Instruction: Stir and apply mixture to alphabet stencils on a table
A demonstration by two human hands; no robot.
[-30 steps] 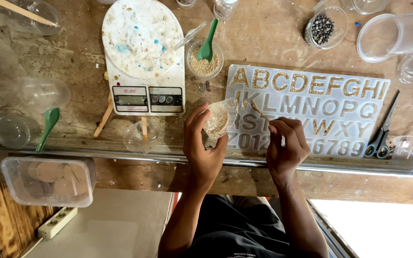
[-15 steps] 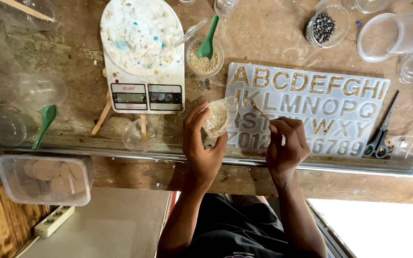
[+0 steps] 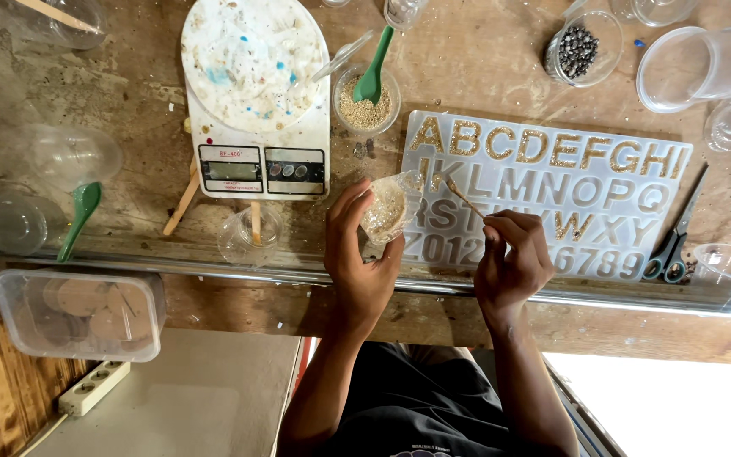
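Note:
My left hand [image 3: 357,250] grips a small clear plastic cup [image 3: 387,207] of gold glitter, tilted over the left edge of a translucent letter mould [image 3: 602,199]. My right hand [image 3: 513,258] pinches a thin wooden stick [image 3: 464,197] whose tip rests on the mould near the start of its second row. The top row of letters is filled with gold; the lower rows look mostly clear.
A white kitchen scale [image 3: 255,101] with a stained plate stands at the left. A cup of gold grains with a green spoon [image 3: 367,97] sits beside it. Scissors [image 3: 674,233], a cup of dark beads [image 3: 581,46], several clear cups and a lidded box [image 3: 78,313] surround the bench.
My right hand has shifted the stick slightly along the mould's second row. The left hand keeps the glitter cup tilted in the same place.

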